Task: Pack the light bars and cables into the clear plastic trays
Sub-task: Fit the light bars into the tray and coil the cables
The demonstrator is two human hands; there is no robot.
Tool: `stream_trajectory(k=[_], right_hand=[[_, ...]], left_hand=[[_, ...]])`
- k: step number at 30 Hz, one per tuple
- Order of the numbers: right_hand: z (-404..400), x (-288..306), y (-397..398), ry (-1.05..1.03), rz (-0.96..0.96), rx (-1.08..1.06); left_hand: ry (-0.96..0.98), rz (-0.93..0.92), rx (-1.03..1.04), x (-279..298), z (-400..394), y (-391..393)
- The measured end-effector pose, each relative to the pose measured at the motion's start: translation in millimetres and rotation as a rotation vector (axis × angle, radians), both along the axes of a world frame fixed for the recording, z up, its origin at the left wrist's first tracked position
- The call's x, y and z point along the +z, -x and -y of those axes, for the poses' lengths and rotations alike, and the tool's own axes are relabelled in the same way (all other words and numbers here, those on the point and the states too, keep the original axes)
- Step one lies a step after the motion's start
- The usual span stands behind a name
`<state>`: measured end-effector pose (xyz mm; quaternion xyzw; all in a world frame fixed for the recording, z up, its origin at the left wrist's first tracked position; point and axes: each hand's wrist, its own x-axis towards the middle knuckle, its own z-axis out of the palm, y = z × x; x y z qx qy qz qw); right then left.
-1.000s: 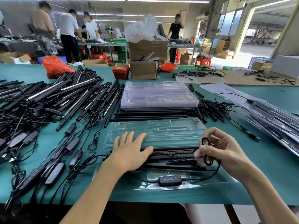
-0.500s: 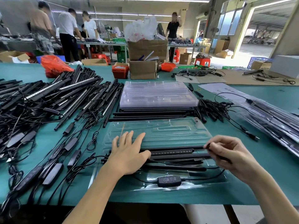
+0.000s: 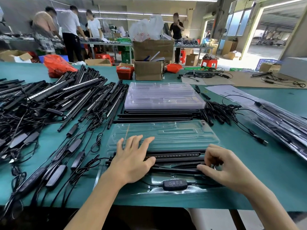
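At six o'clock, closest to the table edge, the inline controller (image 3: 175, 184) with its row of buttons sits in the nearest pocket of the clear tray (image 3: 166, 138), its cable (image 3: 204, 184) running off toward three o'clock under the right wrist. Just beyond it the light bars (image 3: 176, 155) lie in the tray's channels, long axis running nine to three, ends pointing left and right across the person.

The left hand (image 3: 132, 160) lies flat on the bars' nine o'clock end, fingers straight and spread, pressing down and gripping nothing. The right hand (image 3: 222, 165) is at the three o'clock end, fingers curled down onto the bars with the thumb pointing toward nine; something dark sits under the fingers, probably a gathered loop of cable, though I cannot tell for certain what it pinches.

My reading is that the cable is being tucked in at that end, so the right hand, directly over it, is the one to finish, pushing down and toward twelve.

Farther toward twelve, loose bars (image 3: 157, 116) lie parallel, then a stack of empty trays (image 3: 163, 97). At ten o'clock spreads a tangled heap of bars and cables (image 3: 49, 103).
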<state>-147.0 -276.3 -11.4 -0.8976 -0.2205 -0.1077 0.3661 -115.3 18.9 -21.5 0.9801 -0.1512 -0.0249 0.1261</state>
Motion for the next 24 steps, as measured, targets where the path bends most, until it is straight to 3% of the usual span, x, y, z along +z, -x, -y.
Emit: stream_trajectory(k=[6,12,19,24], right_hand=[[0.5,-0.6,1.5,0.117,-0.004,0.003],[0.0,-6.2,6.0,0.466,-0.084,-0.067],[-4.6,-3.3,-0.3,0.553,-0.135,-0.092],[-4.3,-7.3,-9.4,0.468,-0.185,-0.067]], left_hand=[[0.010,0.008,0.005,0.5,1.3,0.6],[-0.043,0.052,0.019,-1.2,3.9,-1.9],[-0.095,0.059,-0.016,-0.2,4.0,-9.2],[-0.077,0.061,-0.074,-0.9,-2.2,-19.1]])
